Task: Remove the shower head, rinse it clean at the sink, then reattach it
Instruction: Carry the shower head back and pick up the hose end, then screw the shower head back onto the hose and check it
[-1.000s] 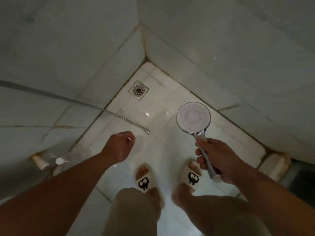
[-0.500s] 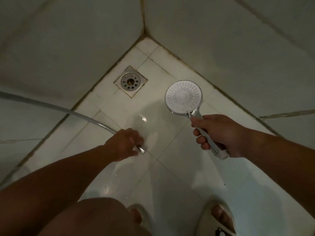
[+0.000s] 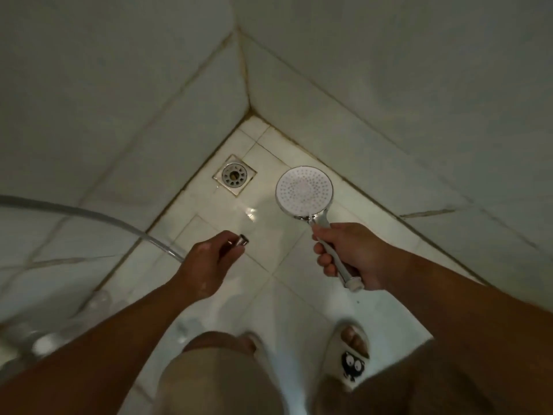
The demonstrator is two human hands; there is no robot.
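Shower head [image 3: 303, 190] is off the hose, held above the floor [image 3: 287, 298] right of centre, with its white spray face turned up and its threaded handle end bare. From the left edge, the hose [image 3: 89, 211] runs in along the left wall toward the left hand [image 3: 206, 262]. That hand's fingers are curled around the hose's end, and the metal nut [image 3: 242, 239] sticks out past the fingertips. Beyond that hand, the drain [image 3: 234, 174] sits in the floor near its far corner, just beside the left wall. Right of the drain is the round face of the shower head, over the floor tiles. The right hand [image 3: 354, 256] grips the handle below it, fingers wrapped tight around it. Toward the floor's near edge, a foot in a slipper [image 3: 351, 365] with a black cartoon face stands right of centre.
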